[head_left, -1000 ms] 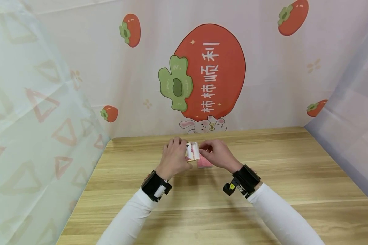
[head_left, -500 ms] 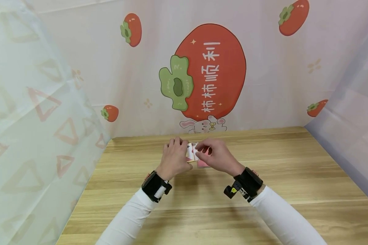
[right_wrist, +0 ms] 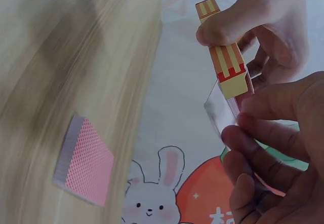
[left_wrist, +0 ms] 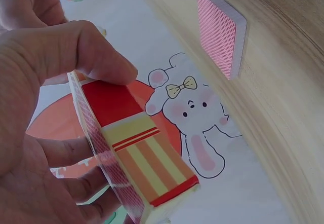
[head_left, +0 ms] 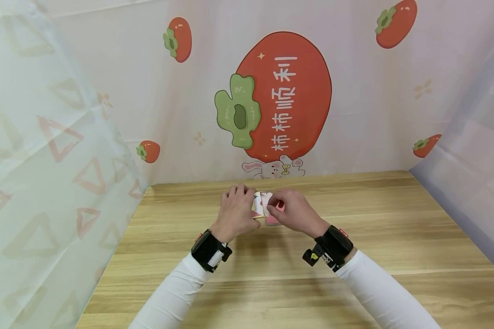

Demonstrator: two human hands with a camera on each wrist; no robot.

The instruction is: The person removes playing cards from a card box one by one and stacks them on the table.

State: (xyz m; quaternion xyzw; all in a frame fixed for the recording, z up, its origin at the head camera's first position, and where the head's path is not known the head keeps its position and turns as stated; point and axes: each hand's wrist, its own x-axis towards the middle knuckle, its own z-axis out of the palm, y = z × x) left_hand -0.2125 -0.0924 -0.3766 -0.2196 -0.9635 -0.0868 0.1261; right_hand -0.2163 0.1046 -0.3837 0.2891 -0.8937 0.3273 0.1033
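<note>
In the head view my left hand (head_left: 238, 212) holds a small playing-card box (head_left: 258, 212). The left wrist view shows the thumb on the box's red, orange and cream striped side (left_wrist: 147, 153), with fingers behind it. My right hand (head_left: 297, 214) is at the box's right end. There its thumb and fingers (right_wrist: 263, 127) pinch a thin whitish piece (right_wrist: 220, 107) that sticks out from the box; whether it is a flap or a card, I cannot tell. A deck of cards (head_left: 273, 221) with a red patterned back lies on the table below the right hand, partly hidden.
The wooden table (head_left: 271, 283) meets a printed cloth backdrop (head_left: 354, 114) just behind the hands. Cloth sides stand at left (head_left: 45, 160) and right (head_left: 477, 160). Each wrist wears a black strapped device.
My right hand has moved left to the box, and its fingers have taken hold of the whitish piece, which now reaches farther right. The left hand and the deck have hardly moved.
</note>
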